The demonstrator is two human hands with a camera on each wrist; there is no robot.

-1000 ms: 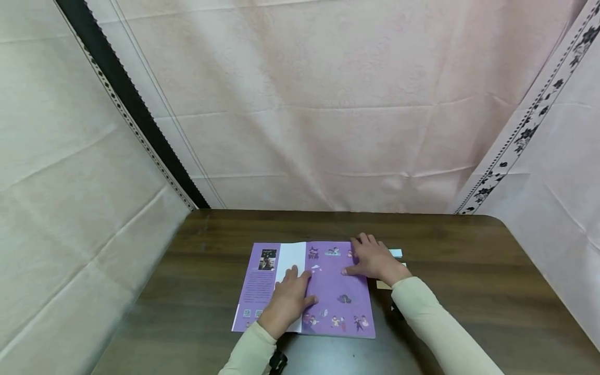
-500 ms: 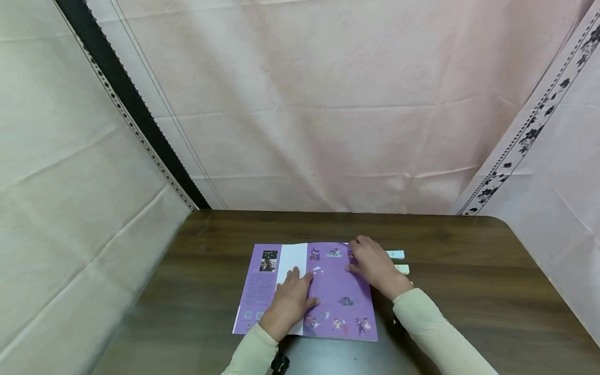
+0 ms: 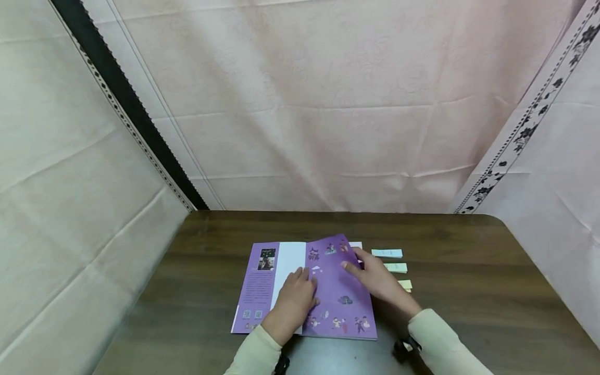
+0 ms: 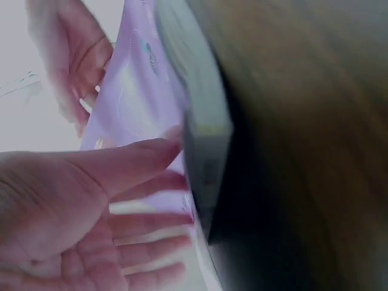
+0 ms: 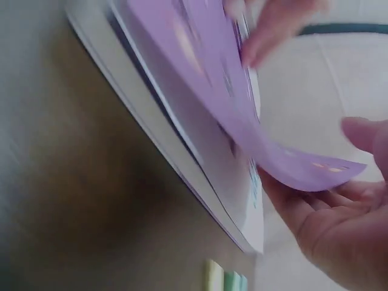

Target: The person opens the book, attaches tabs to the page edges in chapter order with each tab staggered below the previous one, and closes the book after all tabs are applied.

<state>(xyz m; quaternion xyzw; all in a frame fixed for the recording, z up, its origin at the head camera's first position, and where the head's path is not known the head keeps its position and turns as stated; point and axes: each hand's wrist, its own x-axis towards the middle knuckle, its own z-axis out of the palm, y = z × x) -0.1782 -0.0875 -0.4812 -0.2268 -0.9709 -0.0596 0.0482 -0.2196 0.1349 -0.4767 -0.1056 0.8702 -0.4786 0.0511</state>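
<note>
An open book (image 3: pixel 250 297) with purple pages lies on the table. Its left side carries a photo, small text and a white strip along the fold. My left hand (image 3: pixel 291 304) rests with fairly straight fingers on the book near the fold. On the right, the purple page (image 3: pixel 335 284) with small cartoon figures has its upper corner raised. My right hand (image 3: pixel 378 278) holds this page at its right edge, thumb above and fingers beneath. In the right wrist view, the lifted page (image 5: pixel 242 130) curves up over the fingers, and a white page (image 5: pixel 227 182) shows underneath.
To the book's right lie a light blue sticky strip (image 3: pixel 387 253), a green one (image 3: pixel 396 267) and a yellow one (image 3: pixel 405 285). The wooden table (image 3: pixel 469 281) ends at a pale cloth curtain (image 3: pixel 328 130) behind and on both sides.
My right hand has shifted down and under the page edge, raising its upper corner. More of the sticky strips now shows. The left hand stays in nearly the same place.
</note>
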